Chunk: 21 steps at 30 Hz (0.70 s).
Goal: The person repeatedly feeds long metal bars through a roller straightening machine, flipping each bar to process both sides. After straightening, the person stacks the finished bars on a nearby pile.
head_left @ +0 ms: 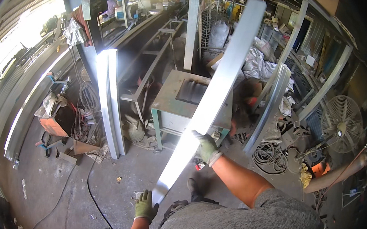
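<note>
A grey shirt (248,219) fills the lower frame. A long shiny metal strip (211,98) runs from lower centre to upper right, above the grey tabletop (168,100). Right hand (206,148), gloved, fingers wrapped around its middle; left hand (144,205) fingers grip its lower end.

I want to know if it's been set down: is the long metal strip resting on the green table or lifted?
Lifted. The long metal strip slants above the green table, gripped by the left hand and right hand.
</note>
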{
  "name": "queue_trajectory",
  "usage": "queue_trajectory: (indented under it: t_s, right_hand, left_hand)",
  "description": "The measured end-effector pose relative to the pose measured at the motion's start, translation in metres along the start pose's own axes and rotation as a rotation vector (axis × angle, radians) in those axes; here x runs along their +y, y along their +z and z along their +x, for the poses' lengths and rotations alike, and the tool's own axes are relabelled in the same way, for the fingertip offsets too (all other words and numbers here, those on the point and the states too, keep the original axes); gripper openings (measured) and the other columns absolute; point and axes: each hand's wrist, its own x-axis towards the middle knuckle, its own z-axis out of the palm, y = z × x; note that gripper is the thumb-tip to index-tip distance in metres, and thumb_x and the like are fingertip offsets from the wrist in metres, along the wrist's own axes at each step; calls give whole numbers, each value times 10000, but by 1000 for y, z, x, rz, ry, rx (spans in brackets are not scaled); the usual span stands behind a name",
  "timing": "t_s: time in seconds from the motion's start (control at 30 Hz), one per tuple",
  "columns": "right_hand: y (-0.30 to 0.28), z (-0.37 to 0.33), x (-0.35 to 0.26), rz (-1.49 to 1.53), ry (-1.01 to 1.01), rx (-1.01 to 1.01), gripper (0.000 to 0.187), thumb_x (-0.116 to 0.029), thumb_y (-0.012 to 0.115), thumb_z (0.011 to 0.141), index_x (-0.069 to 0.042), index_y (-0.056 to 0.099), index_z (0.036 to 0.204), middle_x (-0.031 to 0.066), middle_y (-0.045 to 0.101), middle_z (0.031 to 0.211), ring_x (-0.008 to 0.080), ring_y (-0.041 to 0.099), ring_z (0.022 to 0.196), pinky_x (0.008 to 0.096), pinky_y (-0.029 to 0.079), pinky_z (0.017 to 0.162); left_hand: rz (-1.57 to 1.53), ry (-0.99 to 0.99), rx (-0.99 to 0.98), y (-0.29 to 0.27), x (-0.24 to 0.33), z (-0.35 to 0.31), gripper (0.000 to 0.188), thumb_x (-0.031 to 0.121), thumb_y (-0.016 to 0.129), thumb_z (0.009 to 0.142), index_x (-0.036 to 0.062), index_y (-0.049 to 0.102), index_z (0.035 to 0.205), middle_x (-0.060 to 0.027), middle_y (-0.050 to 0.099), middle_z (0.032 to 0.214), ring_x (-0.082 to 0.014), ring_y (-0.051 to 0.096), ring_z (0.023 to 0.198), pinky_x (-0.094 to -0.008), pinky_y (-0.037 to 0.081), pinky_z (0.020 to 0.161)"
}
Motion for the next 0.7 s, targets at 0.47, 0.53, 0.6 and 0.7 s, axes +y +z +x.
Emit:
queue_trajectory:
  t_s: [0.47, 0.53, 0.6, 0.7]
  right_hand:
    - [10, -36, -43, -1124, -260, -32, 464, -337, 714, 955, -86, 729, 1346, 192, 777, 1206, 365, 746, 1123, 409, 579, 971]
    - [10, -38, -37, -1356, -314, -131, 456, -258, 683, 941, -100, 725, 1367, 165, 761, 1266, 362, 733, 1149, 415, 575, 1008]
    - [8, -38, -29, -1387, -444, -257, 420, -194, 667, 907, -89, 749, 1305, 148, 755, 1296, 348, 716, 1194, 422, 556, 1054]
    - [3, -30, -17, -1659, -488, -567, 400, -167, 650, 916, -83, 749, 1295, 122, 755, 1311, 324, 687, 1241, 434, 526, 1087]
  left_hand:
    - [92, 244, 953, -230, 40, 15, 754, 91, 805, 867, 58, 510, 1560, -200, 505, 1624, -457, 425, 1537, -572, 343, 1255]
    - [186, 198, 1003, -248, 30, 4, 794, 109, 820, 865, 69, 485, 1583, -202, 483, 1644, -476, 388, 1556, -590, 326, 1260]
    - [225, 139, 966, -254, 12, -4, 875, 146, 856, 839, 91, 449, 1611, -201, 440, 1676, -486, 339, 1580, -628, 302, 1265]
    - [277, 5, 756, -232, -16, -22, 1039, 274, 952, 722, 94, 445, 1611, -182, 426, 1688, -478, 319, 1589, -652, 224, 1293]
